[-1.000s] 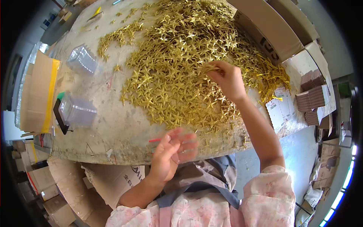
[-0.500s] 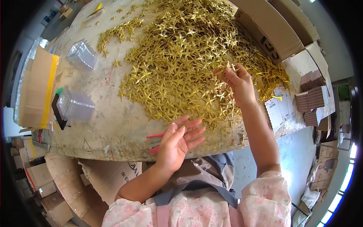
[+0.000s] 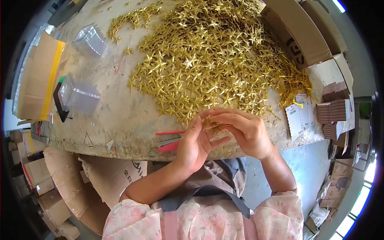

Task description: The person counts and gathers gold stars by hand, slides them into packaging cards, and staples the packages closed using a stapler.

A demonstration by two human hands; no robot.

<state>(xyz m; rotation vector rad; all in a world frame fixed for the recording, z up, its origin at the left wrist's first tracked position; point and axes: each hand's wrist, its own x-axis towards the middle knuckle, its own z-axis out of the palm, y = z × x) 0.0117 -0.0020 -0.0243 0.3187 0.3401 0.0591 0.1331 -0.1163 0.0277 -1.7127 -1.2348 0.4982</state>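
Note:
My right hand is closed, its fingertips pinching a few gold glitter stars. Cupped right beside it is my left hand, palm facing the stars, with thumb raised and at least one finger stretched out. The right fingers partly cover the left fingertips, so whether these touch the stars is hidden. Beyond both hands a large heap of gold stars spreads over the worktable. Just left of my left hand, a red-handled tool lies near the table's front edge.
Clear plastic boxes and a dark stand are on the left, near an open carton. Large cartons stand at the back right. Stacked brown card pieces and gold ties lie on the right.
My right hand has moved from the heap towards me and to my left hand, bringing stars with it. My left hand has risen slightly and turned towards them. The camera view has shifted slightly.

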